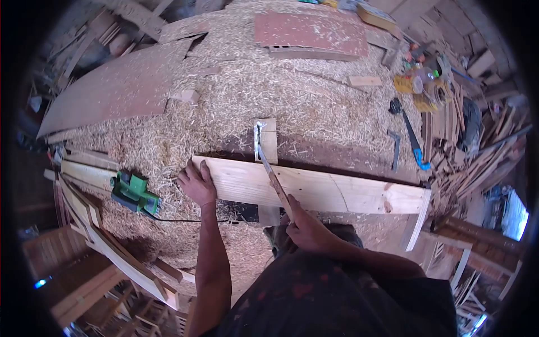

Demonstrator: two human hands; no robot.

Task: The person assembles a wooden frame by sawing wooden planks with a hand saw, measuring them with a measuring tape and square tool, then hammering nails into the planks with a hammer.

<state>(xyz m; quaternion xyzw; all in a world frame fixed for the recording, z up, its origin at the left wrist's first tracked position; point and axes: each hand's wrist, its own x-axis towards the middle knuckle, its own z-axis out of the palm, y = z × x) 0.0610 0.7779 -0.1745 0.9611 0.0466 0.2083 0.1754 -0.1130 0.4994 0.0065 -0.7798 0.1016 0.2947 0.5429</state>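
Observation:
A long pale wooden board [314, 188] lies across the middle of the view, with a few dark knots. My left hand [197, 182] grips its left end, fingers curled at the edge. In my right hand [306, 227] is a wooden-handled tool [276, 184], slanting up and left over the board. Its far end narrows to a greyish tip whose kind I cannot make out. That tip reaches a whitish smear or metal piece [257, 133] on a short wood block [270, 140], which sticks out beyond the board's far edge.
Wood shavings [224, 112] cover much of the bench. A green power planer [135, 192] with a black cord sits left. Reddish panels [309, 33] lie at the back. To the right are a blue-handled tool [415, 143], yellowish bottles [407, 84] and piled wood scraps [477, 168].

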